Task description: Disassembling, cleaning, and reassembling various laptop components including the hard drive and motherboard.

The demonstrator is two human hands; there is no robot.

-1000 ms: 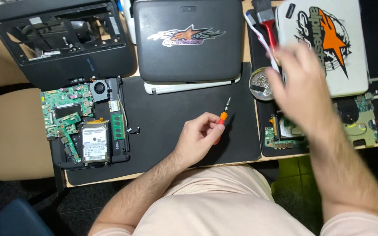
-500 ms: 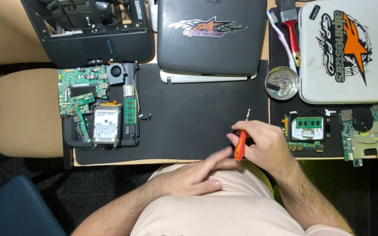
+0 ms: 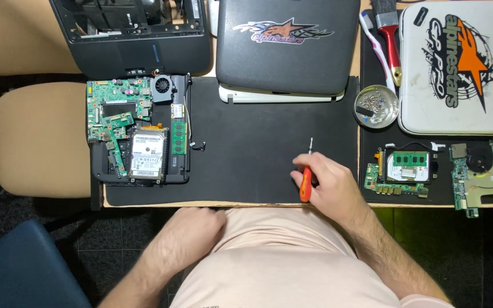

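The right hand (image 3: pixel 329 182) is closed around a screwdriver (image 3: pixel 307 177) with an orange handle. The fingers wrap the handle, and the thin metal shaft sticks out past them, pointing away from the person. Hand and screwdriver rest on the black mat (image 3: pixel 246 159) that covers the middle of the table (image 3: pixel 7 34), near its front edge. Most of the handle is hidden under the fingers.

The left hand (image 3: pixel 192 231) holds nothing. It lies below the table edge against the person's pale shirt, fingers loosely curled. Whether the fingertips touch the edge of the table cannot be told.

At the left end of the mat lies an opened laptop base (image 3: pixel 138 131) with a green circuit board, a small fan and a silver drive showing. Behind it sits an empty black laptop shell (image 3: pixel 138 51), cut off by the top of the picture. A closed dark laptop (image 3: pixel 286 48) lies at the middle back. To the right of the hand are a small round metal dish (image 3: pixel 376 106) of screws, a red-handled brush (image 3: pixel 389 40) with its bristles cut off at the top, a white case (image 3: pixel 457 68), and two more bare boards (image 3: pixel 406 171) (image 3: pixel 483 177). The parts on those boards are too small to make out. A tan chair seat (image 3: pixel 41 142) stands at the left.
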